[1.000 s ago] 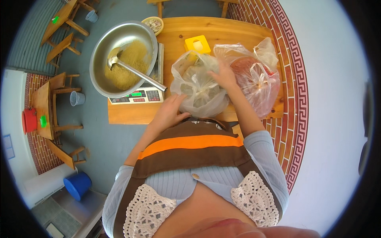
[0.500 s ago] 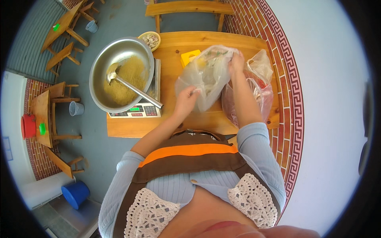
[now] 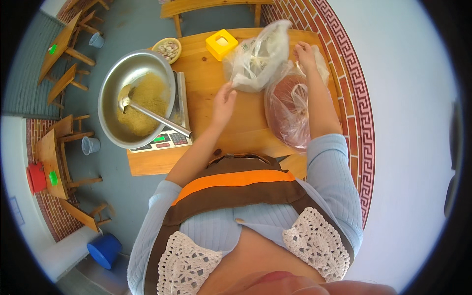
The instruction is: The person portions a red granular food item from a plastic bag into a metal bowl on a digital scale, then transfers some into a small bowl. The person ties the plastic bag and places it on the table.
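My left hand (image 3: 224,101) pinches the lower left edge of a translucent white plastic bag (image 3: 258,61), which lies crumpled at the far side of the table. Something inside the bag is too blurred to make out. To its right, my right hand (image 3: 305,54) is closed, its fingertips together above a see-through plastic bag (image 3: 287,105) with reddish contents. Whether those fingers grip anything is unclear. A pale plastic bag (image 3: 322,64) shows just right of that hand.
On the left, a large steel bowl (image 3: 110,73) sits on a digital scale (image 3: 174,139), holding yellowish granules (image 3: 150,110) and a metal ladle (image 3: 160,119). A small bowl of garlic-like pieces (image 3: 168,50) and a yellow box (image 3: 221,44) stand behind. A brick-patterned wall (image 3: 351,108) borders the wooden table's right.
The white bag, held up between both hands before, now lies lower and farther away. My right hand has left its edge and moved rightward. The view has shifted slightly.
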Motion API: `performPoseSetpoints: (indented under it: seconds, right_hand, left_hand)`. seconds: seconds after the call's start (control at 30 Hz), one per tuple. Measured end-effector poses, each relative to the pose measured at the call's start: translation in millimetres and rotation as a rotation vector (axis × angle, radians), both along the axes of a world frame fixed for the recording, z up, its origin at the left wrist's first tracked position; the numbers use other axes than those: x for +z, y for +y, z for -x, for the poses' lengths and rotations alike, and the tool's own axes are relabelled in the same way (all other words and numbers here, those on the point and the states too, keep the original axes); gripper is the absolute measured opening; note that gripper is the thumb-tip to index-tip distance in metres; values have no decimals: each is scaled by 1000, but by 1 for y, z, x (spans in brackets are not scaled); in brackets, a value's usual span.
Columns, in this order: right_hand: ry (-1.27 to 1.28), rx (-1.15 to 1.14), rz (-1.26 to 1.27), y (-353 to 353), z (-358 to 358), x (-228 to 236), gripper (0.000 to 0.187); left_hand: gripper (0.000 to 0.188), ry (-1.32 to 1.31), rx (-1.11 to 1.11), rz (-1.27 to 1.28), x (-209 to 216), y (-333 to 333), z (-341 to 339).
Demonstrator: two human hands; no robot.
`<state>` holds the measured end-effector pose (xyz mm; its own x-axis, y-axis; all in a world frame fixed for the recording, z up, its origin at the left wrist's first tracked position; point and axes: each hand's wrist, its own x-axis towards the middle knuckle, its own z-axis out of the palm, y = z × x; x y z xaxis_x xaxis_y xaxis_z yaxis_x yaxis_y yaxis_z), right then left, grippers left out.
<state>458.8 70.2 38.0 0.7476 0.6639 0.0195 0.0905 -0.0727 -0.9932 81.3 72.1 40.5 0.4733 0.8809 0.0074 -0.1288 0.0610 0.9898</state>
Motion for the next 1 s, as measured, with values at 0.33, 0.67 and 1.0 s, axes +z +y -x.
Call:
performPoseSetpoints:
  seconds: [0.33, 0.67, 1.0]
  right_hand:
    - [-979, 54, 547, -211, 126, 34, 40]
    - [-128, -53, -127, -178, 99, 33, 23]
    - [62, 321, 593, -24, 9, -83, 55]
  left_hand:
    - [25, 176, -370, 109, -36, -52, 23]
    - [19, 194, -656, 59, -19, -81, 26]
    - [16, 175, -611, 16, -29, -84, 46]
